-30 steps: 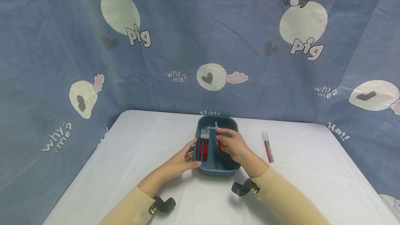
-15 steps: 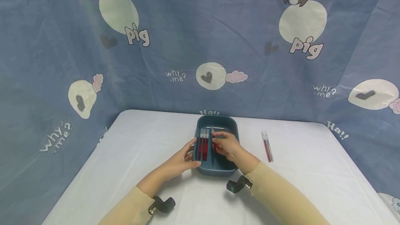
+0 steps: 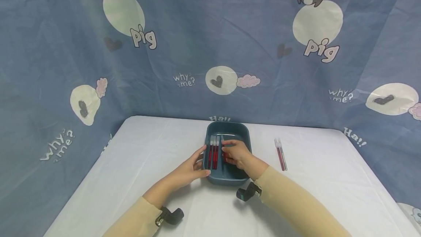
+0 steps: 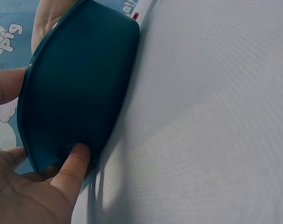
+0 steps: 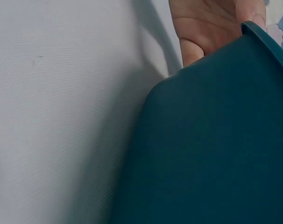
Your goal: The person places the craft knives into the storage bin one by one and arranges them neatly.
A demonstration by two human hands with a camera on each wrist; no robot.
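A dark teal plastic tray (image 3: 227, 182) stands on the white-covered table. Along its left side lie three red pens (image 3: 215, 154) with clear caps, side by side. Inside the tray, my right hand (image 3: 238, 154) pinches another red pen (image 3: 222, 140), just right of that row; the fingers hide much of its length. My left hand (image 3: 189, 169) rests against the tray's left side, fingers spread along the wall and thumb at the near left corner. In the left wrist view its fingertips (image 4: 79, 150) touch the tray's outer wall. The right wrist view hides the right fingers behind the tray wall.
Two more slim pens (image 3: 281, 154) with clear caps lie close together on the white tablecloth (image 3: 315, 178), right of the tray. A blue printed curtain (image 3: 177, 46) hangs behind the table's far edge. A small black camera is strapped to each wrist.
My right hand has moved left and lower inside the tray, bringing its pen close to the row of three. The left hand and the tray have stayed about where they were.
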